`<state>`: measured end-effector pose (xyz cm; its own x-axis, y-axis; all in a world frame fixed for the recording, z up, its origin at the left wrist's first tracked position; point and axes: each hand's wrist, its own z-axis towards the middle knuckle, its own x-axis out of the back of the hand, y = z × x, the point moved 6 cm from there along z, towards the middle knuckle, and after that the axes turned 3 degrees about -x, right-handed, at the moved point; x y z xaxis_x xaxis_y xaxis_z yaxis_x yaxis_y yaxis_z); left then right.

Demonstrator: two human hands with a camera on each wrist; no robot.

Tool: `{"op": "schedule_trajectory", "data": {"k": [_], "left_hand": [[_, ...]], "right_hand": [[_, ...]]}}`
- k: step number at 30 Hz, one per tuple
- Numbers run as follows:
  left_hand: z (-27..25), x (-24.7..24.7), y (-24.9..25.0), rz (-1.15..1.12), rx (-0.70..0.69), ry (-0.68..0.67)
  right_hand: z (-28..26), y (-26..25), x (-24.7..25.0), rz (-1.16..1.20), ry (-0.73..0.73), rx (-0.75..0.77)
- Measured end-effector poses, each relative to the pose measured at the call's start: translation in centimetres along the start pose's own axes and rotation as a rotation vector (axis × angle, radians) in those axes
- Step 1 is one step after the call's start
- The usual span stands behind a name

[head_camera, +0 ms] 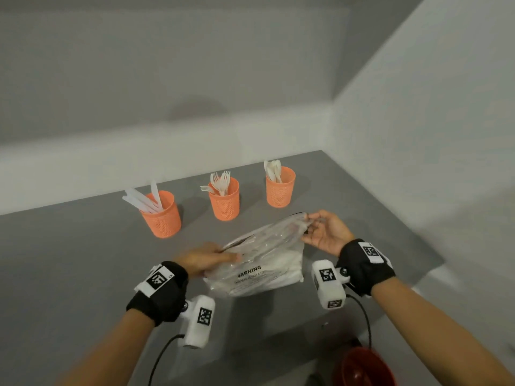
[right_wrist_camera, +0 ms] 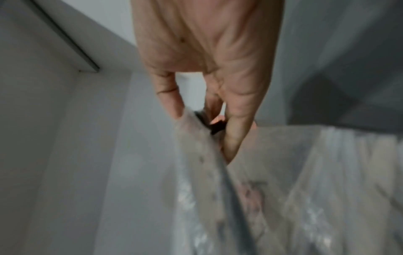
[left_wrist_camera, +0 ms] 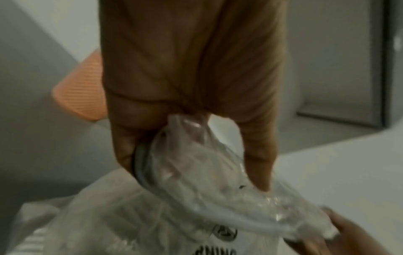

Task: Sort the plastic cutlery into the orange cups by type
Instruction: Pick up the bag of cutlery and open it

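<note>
Three orange mesh cups stand in a row on the grey table (head_camera: 83, 260): the left cup (head_camera: 163, 215) holds white knives, the middle cup (head_camera: 225, 199) white forks, the right cup (head_camera: 280, 188) white spoons. In front of them a clear plastic zip bag (head_camera: 259, 263) with a printed warning and white cutlery inside is held up off the table. My left hand (head_camera: 207, 259) pinches the bag's left top edge (left_wrist_camera: 174, 155). My right hand (head_camera: 323, 232) pinches the right end of the bag (right_wrist_camera: 200, 155) at its dark zip strip.
A dark red bowl (head_camera: 362, 369) sits at the near right, below my right forearm. White walls (head_camera: 418, 135) close the table at the back and right. Cables hang from both wrist cameras.
</note>
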<state>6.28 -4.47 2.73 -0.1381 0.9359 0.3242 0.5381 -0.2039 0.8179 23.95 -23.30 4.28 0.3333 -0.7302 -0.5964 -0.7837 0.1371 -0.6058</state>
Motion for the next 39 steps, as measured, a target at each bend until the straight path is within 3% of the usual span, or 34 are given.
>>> {"op": "schedule_trajectory", "data": {"k": [3,6,8,10,13,16,20,23,27,30,33,35,37,39], "left_hand": [[-0.7,-0.8,0.6,0.094,-0.039,-0.027],[-0.9,-0.8,-0.2,-0.443,0.039,-0.034],[-0.8,-0.1,-0.9,-0.774,0.084,0.013],[-0.6,1.1,-1.7,-0.953,0.12,0.151],[0.4,2.0,-3.2,-1.071,0.165,0.296],[1.1,0.7,-2.9,-1.126,0.227,0.287],[2.0,-0.7,-3.0,-1.037,0.243,0.19],[2.3,-0.6,-3.6,-0.817,0.217,0.177],[1.7,-0.5,-2.1,-0.168,-0.032,0.062],[1.4,-0.7,-2.2,-0.082,-0.119,-0.027],[1.2,-0.1,-2.1,-0.194,-0.116,0.07],[1.2,0.5,-2.5,-0.347,-0.037,0.17],[1.2,0.4,-3.3,-0.61,0.092,0.22],[1.2,0.2,-4.1,-0.803,0.194,0.274]], "right_hand": [[1.1,0.7,-0.6,0.164,0.047,-0.02],[2.2,1.7,-1.0,0.174,-0.015,-0.052],[2.0,1.9,-1.4,-0.007,-0.044,-0.063],[1.5,2.1,-1.3,-0.32,-0.025,-0.069],[0.4,3.0,-1.4,-0.932,-0.147,-0.124],[0.0,4.3,-1.0,-1.126,-0.279,-0.233],[-0.1,4.0,-0.1,-0.989,-0.259,-0.245],[0.8,2.4,1.2,-0.498,-0.168,-0.131],[2.1,2.2,1.7,-0.001,-0.031,-0.1],[3.0,3.3,0.5,0.171,0.027,-0.142],[3.5,3.8,-0.3,0.148,0.021,-0.182],[3.2,4.2,-0.7,0.036,-0.089,-0.287],[2.1,4.5,-1.0,-0.256,-0.196,-0.332],[1.5,4.6,-0.9,-0.558,-0.176,-0.277]]}}
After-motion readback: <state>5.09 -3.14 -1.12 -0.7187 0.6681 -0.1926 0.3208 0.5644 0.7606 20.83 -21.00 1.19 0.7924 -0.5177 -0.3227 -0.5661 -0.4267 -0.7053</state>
